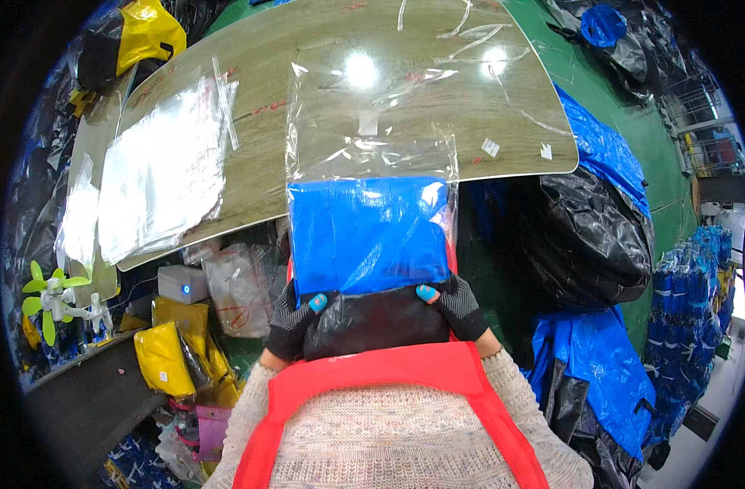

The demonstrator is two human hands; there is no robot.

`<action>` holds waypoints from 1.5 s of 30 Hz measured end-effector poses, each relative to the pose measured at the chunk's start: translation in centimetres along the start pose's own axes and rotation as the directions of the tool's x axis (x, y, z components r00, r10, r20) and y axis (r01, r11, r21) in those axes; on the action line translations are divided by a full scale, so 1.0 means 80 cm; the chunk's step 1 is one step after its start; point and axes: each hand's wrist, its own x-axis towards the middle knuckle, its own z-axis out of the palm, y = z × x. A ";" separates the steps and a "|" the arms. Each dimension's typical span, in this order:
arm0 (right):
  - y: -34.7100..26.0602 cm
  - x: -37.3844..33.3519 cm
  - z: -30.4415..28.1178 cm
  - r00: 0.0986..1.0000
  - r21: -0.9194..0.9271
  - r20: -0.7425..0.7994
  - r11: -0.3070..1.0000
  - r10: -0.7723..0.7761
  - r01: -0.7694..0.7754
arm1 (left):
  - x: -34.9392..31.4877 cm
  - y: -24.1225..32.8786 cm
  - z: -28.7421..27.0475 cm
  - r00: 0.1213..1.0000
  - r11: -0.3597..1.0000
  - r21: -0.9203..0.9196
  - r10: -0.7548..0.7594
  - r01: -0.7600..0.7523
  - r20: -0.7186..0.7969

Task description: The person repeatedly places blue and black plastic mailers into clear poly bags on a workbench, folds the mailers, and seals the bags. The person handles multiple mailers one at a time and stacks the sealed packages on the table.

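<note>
In front of my chest I hold a flat, folded blue and black plastic item (372, 232) with both hands. Its upper part is bright blue and its lower part, towards me, is black. A clear plastic bag (331, 134) encloses at least the blue part, and its loose, unfilled end lies over the table's near edge. My left hand (293, 324) grips the left side near the colour seam, and my right hand (460, 311) grips the right side level with it. Both wear dark gloves with the blue-tipped thumbs on top; the other fingers are mostly hidden.
A wood-patterned table (258, 183) lies ahead, with a stack of clear bags (164, 167) at left. Packed yellow pieces (162, 359), a small green fan (53, 297) and a white box (183, 283) are at left. Black bundles (588, 236) and blue sheeting (604, 375) crowd the right.
</note>
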 end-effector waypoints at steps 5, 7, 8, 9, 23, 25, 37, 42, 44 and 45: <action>0.004 0.004 -0.017 0.965 0.107 0.190 0.981 -0.182 0.164 | 0.046 0.041 -0.040 0.950 0.905 -0.426 0.131 0.003 0.284; -0.005 0.002 -0.030 0.950 0.069 0.257 0.984 -0.175 0.163 | 0.058 0.051 -0.036 0.990 0.982 -0.189 0.004 0.023 0.142; -0.012 0.002 -0.036 0.927 0.067 0.292 0.972 -0.236 0.226 | 0.057 0.053 -0.029 0.987 0.983 -0.177 0.073 -0.047 0.143; -0.016 0.000 -0.037 0.964 0.138 0.152 0.971 -0.217 0.197 | 0.052 0.050 -0.018 0.994 0.996 -0.084 0.015 -0.006 0.109; 0.001 -0.027 -0.027 0.875 0.046 0.446 0.981 -0.190 0.189 | 0.022 0.038 -0.037 0.993 0.963 -0.270 0.026 0.007 0.118; -0.016 -0.007 -0.034 0.953 0.038 0.182 0.970 -0.244 0.241 | 0.025 0.042 -0.027 0.999 1.000 -0.017 0.008 -0.008 0.043; -0.064 0.014 -0.033 0.985 0.341 0.047 0.929 -0.168 0.142 | 0.023 0.055 -0.012 0.958 0.974 0.136 0.145 -0.182 0.248; -0.050 -0.010 -0.012 0.959 -0.011 0.118 0.965 -0.258 0.261 | 0.056 0.062 -0.022 0.994 0.980 -0.179 0.095 -0.083 0.062; -0.063 0.014 -0.027 0.993 0.290 0.011 0.951 -0.116 0.108 | 0.043 0.050 -0.008 0.969 0.977 0.078 0.184 -0.199 0.167; -0.068 0.021 -0.032 0.985 0.415 -0.009 0.895 -0.174 0.162 | 0.046 0.052 -0.014 0.977 0.987 0.055 0.141 -0.152 0.159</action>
